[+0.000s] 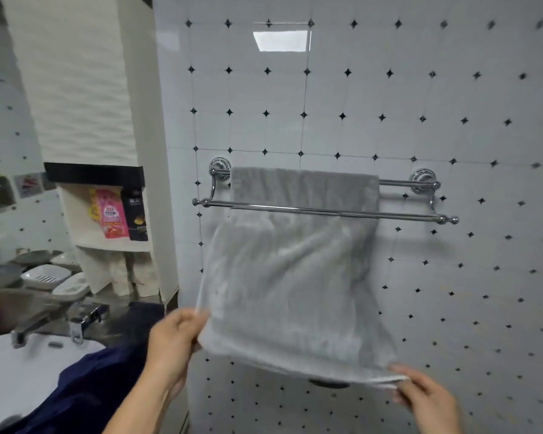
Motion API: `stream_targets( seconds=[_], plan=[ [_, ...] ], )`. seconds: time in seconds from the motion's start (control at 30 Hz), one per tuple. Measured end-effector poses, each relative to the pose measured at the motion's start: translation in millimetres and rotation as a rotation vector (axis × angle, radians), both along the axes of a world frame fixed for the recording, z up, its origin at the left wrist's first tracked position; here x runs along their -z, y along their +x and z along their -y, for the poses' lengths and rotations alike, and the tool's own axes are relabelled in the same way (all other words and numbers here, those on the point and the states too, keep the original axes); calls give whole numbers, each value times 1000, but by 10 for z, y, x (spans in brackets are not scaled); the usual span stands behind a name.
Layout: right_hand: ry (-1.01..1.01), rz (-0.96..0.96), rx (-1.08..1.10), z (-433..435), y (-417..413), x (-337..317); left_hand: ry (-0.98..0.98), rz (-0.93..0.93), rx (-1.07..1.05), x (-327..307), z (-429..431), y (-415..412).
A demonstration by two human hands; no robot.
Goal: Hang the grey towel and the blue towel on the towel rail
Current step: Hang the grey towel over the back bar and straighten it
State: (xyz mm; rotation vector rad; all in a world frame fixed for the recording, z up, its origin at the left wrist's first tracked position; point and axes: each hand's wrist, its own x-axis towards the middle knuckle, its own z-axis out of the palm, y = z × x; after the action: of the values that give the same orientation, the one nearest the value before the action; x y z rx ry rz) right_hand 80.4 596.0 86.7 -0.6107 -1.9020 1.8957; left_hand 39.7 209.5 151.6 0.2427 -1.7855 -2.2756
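The grey towel (295, 277) is draped over the back bar of the chrome double towel rail (405, 216) on the tiled wall and hangs down behind the front bar. My left hand (173, 343) pinches its lower left corner. My right hand (420, 393) grips its lower right corner, pulling the hem out towards me. The dark blue towel (98, 386) lies crumpled over the edge of the white sink (22, 380) at the lower left, touched by neither hand.
A chrome tap (54, 324) stands behind the sink, with several soap dishes (47, 277) beside it. A shelf unit (113, 214) holds a pink pouch and a black bottle. A white pillar edge (166, 214) stands left of the rail.
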Motion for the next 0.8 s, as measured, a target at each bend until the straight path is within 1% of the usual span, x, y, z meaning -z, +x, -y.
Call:
stream_targets(
  seconds=[0.03,0.07,0.1,0.13,0.17,0.2,0.23,0.27,0.3,0.33,0.37,0.4,0.43,0.47,0.5,0.53,0.57,0.63,0.67,0.73,0.8],
  plan=[
    [-14,98,-34,40,26,102,-6,144,7,271,-5,33],
    [-51,141,-58,65,44,151,-11,248,-4,465,-10,43],
    [-78,132,-73,66,43,138,-31,295,-23,575,14,26],
    [-96,67,-74,27,33,76,-45,265,-45,595,46,-26],
    [-152,-50,-67,-10,21,2,-39,182,-49,550,89,-79],
    [-274,-184,-62,-12,43,-100,-8,67,-18,451,125,-102],
    [-397,-276,-54,-4,55,-166,42,-21,30,368,136,-111],
    [-413,-272,-55,17,78,-185,42,-35,74,335,123,-110],
    [-335,-175,-65,45,118,-177,-42,29,108,338,81,-86],
    [-177,-23,-69,80,166,-144,-165,127,130,375,41,-68],
    [-60,119,-79,102,191,-106,-251,212,100,413,42,-68],
    [-63,180,-121,106,210,-80,-267,248,58,427,62,-66],
    [-118,150,-158,94,217,-97,-238,237,41,409,98,-71],
    [-187,88,-166,82,203,-141,-178,189,43,368,133,-77],
    [-295,25,-140,60,175,-146,-128,153,43,324,147,-69],
    [-342,-15,-117,39,141,-134,-115,161,36,308,124,-54],
    [-293,-7,-113,30,115,-92,-126,190,32,326,62,-10],
    [-56,101,-148,109,55,14,-125,227,74,376,-121,78],
    [22,153,-190,184,33,49,-111,234,98,388,-225,110],
    [102,201,-292,383,-14,86,-104,234,144,367,-407,159],
    [178,170,-395,636,-70,39,-127,193,210,292,-596,167]
  ],
)
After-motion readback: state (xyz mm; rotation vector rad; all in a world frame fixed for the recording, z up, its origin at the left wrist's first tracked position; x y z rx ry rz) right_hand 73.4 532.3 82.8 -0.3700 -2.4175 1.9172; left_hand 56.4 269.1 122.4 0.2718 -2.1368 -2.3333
